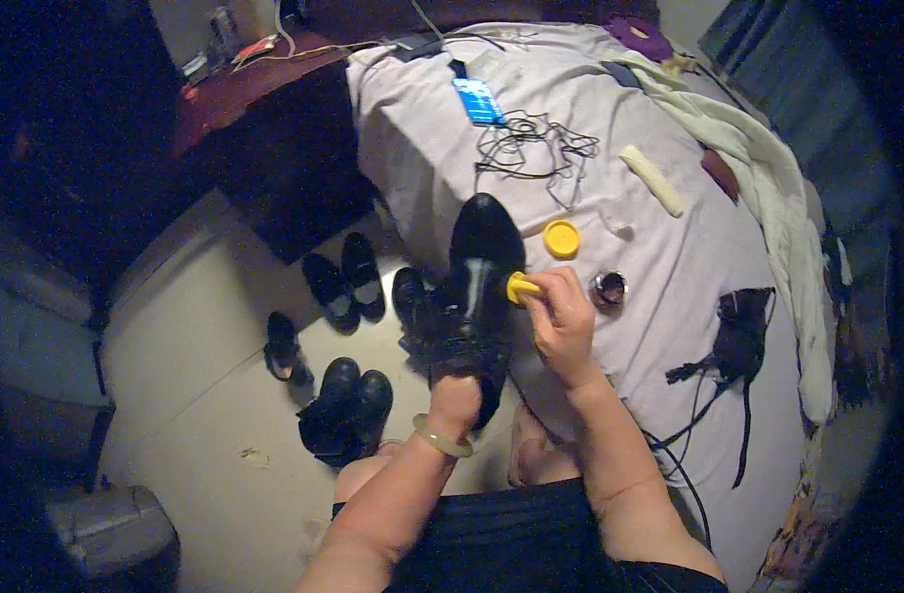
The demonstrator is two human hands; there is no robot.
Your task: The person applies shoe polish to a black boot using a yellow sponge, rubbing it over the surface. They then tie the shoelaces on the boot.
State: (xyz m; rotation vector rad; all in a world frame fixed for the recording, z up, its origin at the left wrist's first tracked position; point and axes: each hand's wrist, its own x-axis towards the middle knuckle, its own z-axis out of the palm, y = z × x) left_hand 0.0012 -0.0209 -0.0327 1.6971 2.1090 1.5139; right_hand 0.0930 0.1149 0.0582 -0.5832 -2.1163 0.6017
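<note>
A glossy black leather shoe is held up in front of me, toe pointing away. My left hand reaches into its opening, so the fingers are hidden inside; a pale bangle circles that wrist. Between the fingers of my right hand is a small yellow applicator, its head at the shoe's right side. Whether it touches the leather I cannot tell. On the bed beyond lies a round yellow lid. A small open jar with a shiny rim and dark inside is just right of my right hand.
The bed's pale sheet carries tangled black cable, a lit phone, a cream-coloured stick-like item and a black strapped item. Several more black shoes and black boots stand on the floor at left.
</note>
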